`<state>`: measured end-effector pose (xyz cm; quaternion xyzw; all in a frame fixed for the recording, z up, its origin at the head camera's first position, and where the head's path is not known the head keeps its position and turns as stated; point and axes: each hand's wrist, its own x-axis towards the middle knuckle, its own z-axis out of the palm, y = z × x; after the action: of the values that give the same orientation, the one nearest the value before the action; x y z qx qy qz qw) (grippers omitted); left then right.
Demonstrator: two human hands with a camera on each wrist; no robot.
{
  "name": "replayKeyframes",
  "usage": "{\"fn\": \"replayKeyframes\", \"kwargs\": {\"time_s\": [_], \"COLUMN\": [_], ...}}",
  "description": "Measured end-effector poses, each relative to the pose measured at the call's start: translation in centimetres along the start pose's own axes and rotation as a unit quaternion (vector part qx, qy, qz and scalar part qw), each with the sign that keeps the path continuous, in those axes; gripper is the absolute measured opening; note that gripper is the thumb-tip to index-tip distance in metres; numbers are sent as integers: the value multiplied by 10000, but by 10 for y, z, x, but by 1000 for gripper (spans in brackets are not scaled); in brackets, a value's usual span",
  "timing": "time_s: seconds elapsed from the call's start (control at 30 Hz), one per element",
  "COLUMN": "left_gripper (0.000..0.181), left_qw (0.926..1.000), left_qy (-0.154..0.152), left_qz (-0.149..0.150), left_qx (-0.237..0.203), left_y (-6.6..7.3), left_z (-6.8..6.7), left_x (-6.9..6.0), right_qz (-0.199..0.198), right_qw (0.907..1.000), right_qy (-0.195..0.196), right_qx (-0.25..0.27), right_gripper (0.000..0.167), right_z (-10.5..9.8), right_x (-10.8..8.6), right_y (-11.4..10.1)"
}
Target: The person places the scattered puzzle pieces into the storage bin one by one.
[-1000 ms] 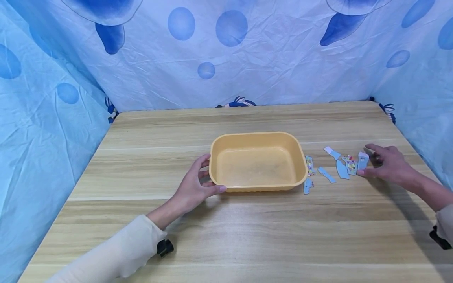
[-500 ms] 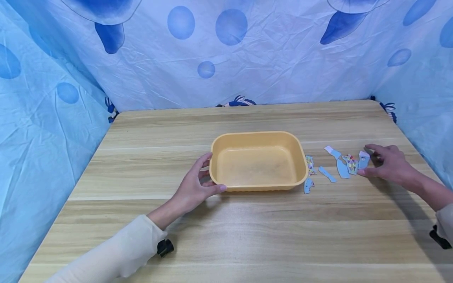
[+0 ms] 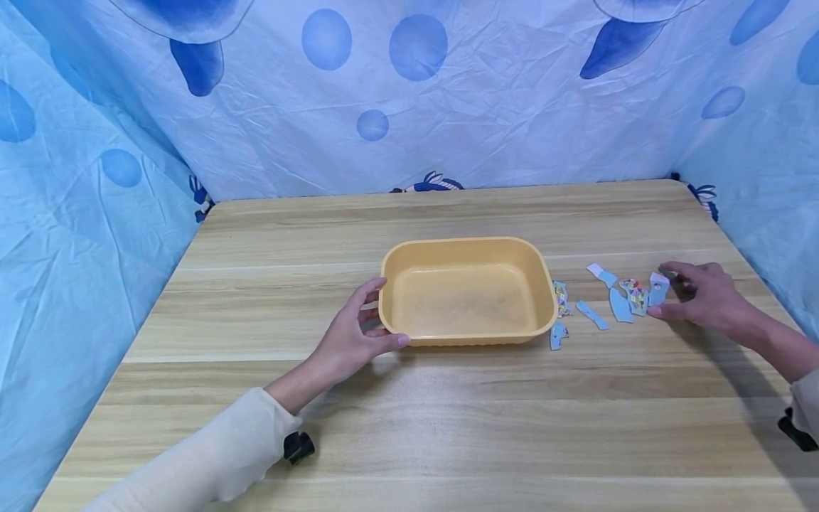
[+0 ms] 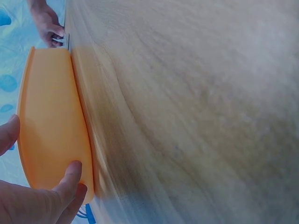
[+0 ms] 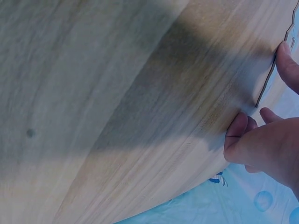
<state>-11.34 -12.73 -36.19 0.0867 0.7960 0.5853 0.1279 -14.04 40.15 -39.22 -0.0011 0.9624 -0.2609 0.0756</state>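
Left hand (image 3: 350, 340) grips the light-looking tub (image 3: 473, 338) at nine o'clock; right hand (image 3: 709, 299), loosely spread, touches a thin-looking blue piece (image 3: 657, 291), best edge-held.

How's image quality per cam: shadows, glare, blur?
Head: mostly crisp, mild glare on the near part of the table, shadow below the right hand; left wrist: hazy, washed-out patch at upper right, wood grain soft, tub outline readable; right wrist: dim, broad dark shadow across the table.
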Motion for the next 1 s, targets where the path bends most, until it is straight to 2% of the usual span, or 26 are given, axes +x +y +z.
{"fn": "replayKeyframes", "kwargs": {"time_s": [0.43, 1.0], "left_gripper": [97, 98], "left_qw": [10000, 9998], "left_qy": [-17, -47], "left_qz": [-53, -80], "left_qx": [14, -171], "left_y": [0, 0], "left_z": [-2, -3], "left_x": [0, 1], "right_qz": [-137, -212], "right_qw": [9996, 9996], "right_qy": [31, 84], "right_qx": [236, 177], "right_gripper": [76, 73], "right_z": [1, 0], "right_x": [0, 0], "right_y": [0, 1]}}
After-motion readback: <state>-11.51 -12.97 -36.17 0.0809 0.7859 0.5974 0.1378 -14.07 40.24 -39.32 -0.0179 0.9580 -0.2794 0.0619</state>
